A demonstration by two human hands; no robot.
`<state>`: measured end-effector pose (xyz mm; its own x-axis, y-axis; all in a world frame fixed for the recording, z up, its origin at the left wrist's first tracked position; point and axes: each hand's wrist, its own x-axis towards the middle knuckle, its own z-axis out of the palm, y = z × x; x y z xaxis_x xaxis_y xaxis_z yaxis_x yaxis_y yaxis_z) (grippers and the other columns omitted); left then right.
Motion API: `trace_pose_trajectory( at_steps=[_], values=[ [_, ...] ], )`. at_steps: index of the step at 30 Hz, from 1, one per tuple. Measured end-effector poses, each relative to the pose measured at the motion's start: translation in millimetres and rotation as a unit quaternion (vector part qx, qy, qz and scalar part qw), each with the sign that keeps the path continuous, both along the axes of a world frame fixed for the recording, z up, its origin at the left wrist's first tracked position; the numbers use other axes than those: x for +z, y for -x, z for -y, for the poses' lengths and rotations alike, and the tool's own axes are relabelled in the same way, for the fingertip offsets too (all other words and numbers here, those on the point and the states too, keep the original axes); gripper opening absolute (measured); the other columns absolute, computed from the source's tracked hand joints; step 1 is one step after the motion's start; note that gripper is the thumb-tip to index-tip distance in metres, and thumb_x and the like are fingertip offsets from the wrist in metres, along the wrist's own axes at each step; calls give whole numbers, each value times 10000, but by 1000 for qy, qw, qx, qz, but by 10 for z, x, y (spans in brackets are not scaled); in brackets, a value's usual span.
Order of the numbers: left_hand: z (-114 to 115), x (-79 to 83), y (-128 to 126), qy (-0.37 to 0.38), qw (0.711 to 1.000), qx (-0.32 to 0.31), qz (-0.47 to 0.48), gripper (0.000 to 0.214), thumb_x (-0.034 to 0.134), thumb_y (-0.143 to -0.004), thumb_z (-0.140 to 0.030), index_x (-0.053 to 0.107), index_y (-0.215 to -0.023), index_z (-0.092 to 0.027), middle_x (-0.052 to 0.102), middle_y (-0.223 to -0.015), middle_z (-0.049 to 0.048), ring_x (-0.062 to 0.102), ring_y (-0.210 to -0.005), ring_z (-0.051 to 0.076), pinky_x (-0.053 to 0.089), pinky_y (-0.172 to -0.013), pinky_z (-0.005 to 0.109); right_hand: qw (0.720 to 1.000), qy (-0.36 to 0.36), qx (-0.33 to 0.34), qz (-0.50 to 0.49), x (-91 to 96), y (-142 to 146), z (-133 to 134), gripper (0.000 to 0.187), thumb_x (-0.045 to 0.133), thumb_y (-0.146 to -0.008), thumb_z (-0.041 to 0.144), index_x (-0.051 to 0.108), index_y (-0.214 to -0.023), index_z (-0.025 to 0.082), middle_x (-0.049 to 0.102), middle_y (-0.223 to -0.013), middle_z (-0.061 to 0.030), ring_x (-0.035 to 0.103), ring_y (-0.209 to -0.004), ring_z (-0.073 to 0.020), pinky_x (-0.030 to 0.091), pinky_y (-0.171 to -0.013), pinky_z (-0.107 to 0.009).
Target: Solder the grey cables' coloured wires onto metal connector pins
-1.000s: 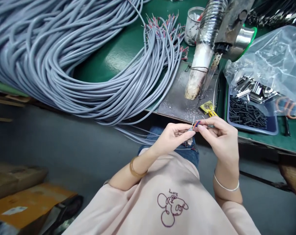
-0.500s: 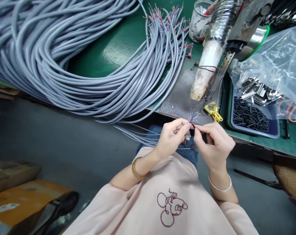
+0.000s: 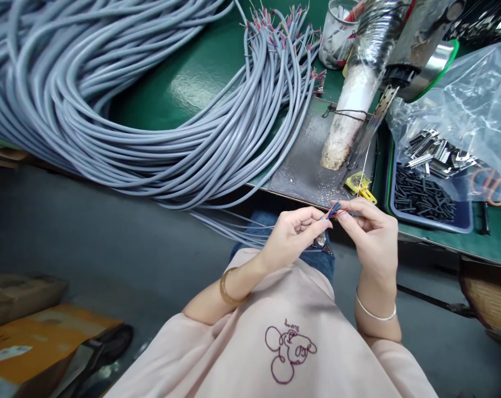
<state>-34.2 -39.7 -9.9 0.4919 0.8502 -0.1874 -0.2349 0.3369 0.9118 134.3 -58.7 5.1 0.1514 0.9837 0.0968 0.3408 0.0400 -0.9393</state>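
Observation:
My left hand [image 3: 296, 235] pinches a grey cable near its stripped end, the jacket mostly hidden by my fingers. Thin coloured wires [image 3: 332, 210], blue, orange and red among them, fan out from that grip. At their tips, my right hand [image 3: 370, 226] has thumb and forefinger closed on the wires. Below the hands, small connector ends [image 3: 325, 247] hang over my jeans, partly covered. A large bundle of grey cables [image 3: 184, 149] lies on the bench to the left, with stripped coloured ends at the back.
A fume pipe [image 3: 345, 116] comes down over a dark metal plate [image 3: 296, 168]. Beside it lies a yellow-handled tool [image 3: 360, 187]. To the right, a blue tray [image 3: 453, 224] holds black tubes and metal connectors under a clear bag [image 3: 478, 99]. A plastic jar [image 3: 335, 38] stands behind.
My right hand has turned upright and its fingertips have moved up onto the wire tips. My left hand has shifted slightly right, and the wires now lean toward the right hand.

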Motion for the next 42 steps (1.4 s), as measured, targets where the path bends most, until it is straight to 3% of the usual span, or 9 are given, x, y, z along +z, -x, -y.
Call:
trace_pose_trajectory(
  at_steps=[11,15,19,23,25,28,31,38,42],
  values=[
    [17,4,-3,-3,1000,-10,-25,305,726,-871,-424,668,-869,-125,605,-677,-5,478,-543,49,392,-519,172,1000,17,-12,-19,9,-44,1,134,698,-861,307,749,-821,190,643,-773,-20,473,-571,-73,325,-453,-203],
    [50,25,-49,-39,996,65,-55,280,805,-802,-365,646,-811,-135,602,-655,-17,512,-562,56,409,-538,169,1000,16,0,-22,-15,-11,33,129,668,-861,276,701,-771,189,606,-727,8,450,-556,-71,301,-462,-210],
    [66,48,-74,-42,992,104,-59,246,656,-936,-383,625,-1068,-178,483,-556,-82,424,-441,42,337,-450,165,997,-38,-18,67,-12,66,89,156,637,-884,224,664,-734,187,566,-696,24,400,-529,-64,273,-472,-232],
    [31,73,-27,-14,997,66,-46,285,623,-954,-434,571,-1078,-183,459,-521,-100,377,-369,29,290,-394,150,982,-109,-76,138,-29,54,112,96,657,-910,251,741,-943,221,646,-764,2,490,-549,-85,364,-488,-240],
    [2,87,5,5,998,51,-41,312,625,-945,-469,553,-1030,-178,473,-506,-98,380,-342,29,268,-369,146,964,-168,-89,185,-47,14,119,201,689,-899,236,741,-1091,268,697,-836,-8,582,-599,-105,455,-534,-251],
    [-28,103,33,29,999,23,-23,346,644,-928,-490,537,-1022,-175,513,-527,-87,389,-324,28,241,-342,141,931,-239,-58,271,-75,-36,132,338,725,-877,188,721,-1176,344,741,-902,-3,674,-694,-123,541,-630,-260],
    [-27,109,40,35,999,8,-15,345,647,-927,-486,541,-1022,-172,523,-542,-82,388,-323,24,236,-333,138,915,-247,-23,319,-91,-46,130,402,726,-880,171,691,-1236,355,757,-952,-6,711,-776,-133,561,-680,-259],
    [23,96,27,18,999,24,-42,307,702,-893,-439,580,-985,-172,499,-542,-87,380,-375,24,297,-382,142,938,-211,23,275,-24,-29,98,145,690,-901,154,698,-1011,249,729,-902,-14,698,-777,-123,526,-650,-232],
    [44,85,-4,-67,991,67,-93,248,736,-865,-384,668,-920,-151,609,-692,-17,515,-559,62,438,-540,175,940,-198,65,272,25,-50,114,91,646,-926,167,660,-980,239,708,-885,-17,677,-805,-135,525,-697,-249]
  ],
)
